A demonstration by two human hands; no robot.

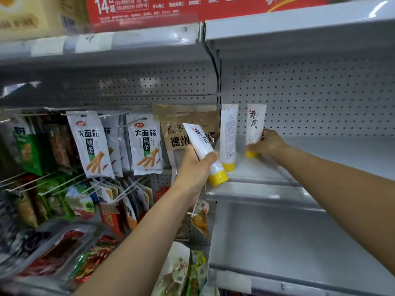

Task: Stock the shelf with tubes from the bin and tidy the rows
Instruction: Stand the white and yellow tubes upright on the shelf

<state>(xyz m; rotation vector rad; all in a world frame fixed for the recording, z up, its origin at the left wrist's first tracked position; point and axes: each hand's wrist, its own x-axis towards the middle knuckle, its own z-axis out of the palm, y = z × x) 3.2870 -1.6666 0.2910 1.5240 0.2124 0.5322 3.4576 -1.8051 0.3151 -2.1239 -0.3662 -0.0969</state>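
Observation:
Three white tubes with yellow caps are at the left end of the grey shelf (320,152). My left hand (195,167) grips one tube (203,144) that tilts, its cap just over the shelf's front edge. A second tube (228,135) stands cap-down on the shelf by itself, its back label facing me. My right hand (268,143) holds a third tube (255,124) upright, cap-down on the shelf near the pegboard back wall. The bin is not in view.
Snack packets (92,144) hang on pegs in the bay to the left, right beside my left hand. A red carton (192,7) sits on the top shelf. A lower grey shelf (299,242) lies below.

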